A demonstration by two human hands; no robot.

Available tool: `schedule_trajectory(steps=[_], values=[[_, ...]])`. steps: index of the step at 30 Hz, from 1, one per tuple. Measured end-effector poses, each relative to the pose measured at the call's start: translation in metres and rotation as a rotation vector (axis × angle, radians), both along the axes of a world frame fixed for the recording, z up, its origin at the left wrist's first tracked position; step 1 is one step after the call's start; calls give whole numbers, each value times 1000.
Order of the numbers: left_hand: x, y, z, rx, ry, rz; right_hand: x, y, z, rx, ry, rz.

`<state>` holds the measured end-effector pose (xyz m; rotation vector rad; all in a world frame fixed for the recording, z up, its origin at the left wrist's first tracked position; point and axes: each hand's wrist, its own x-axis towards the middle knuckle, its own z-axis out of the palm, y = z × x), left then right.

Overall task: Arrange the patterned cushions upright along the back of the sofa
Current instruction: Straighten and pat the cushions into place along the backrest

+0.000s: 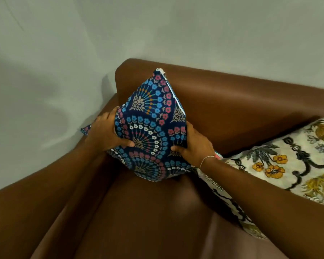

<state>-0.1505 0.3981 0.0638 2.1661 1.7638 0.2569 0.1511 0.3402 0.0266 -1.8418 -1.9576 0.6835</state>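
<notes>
Navy floral cushion (150, 128) sits in the sofa's (241, 101) left corner, standing on one point against the brown leather backrest. Left hand (106, 132) and right hand (195, 145) each have their grip clamped on its sides. Cream floral cushion (288, 165) lies flat just beside it.

Both arms reach forward, converging. The left hand (106, 132) clamps its grip with the thumb curled to the front; the right hand (195, 146) does likewise, thin band at the wrist.
</notes>
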Motion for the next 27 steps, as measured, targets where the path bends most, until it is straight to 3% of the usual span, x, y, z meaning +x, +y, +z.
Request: schedule_trajectory(steps=[8,11,15,20,22,24,27], values=[[7,4,-12,1,-120,56,-4,12,-8,-60,-40,-47],[11,1,-16,6,-59,123,7,2,-4,-65,-71,-20],[38,-26,-12,131,-43,225,42,-26,13,115,-111,8],[151,-87,2,396,-147,-26,140,-71,53,411,-166,-36],[206,-107,4,346,-176,-162,198,-94,63,474,-177,-80],[260,-122,4,172,-209,-233,262,-123,68,463,-182,-165],[318,-131,-6,-162,-95,-302,345,-167,55,204,-91,-229]])
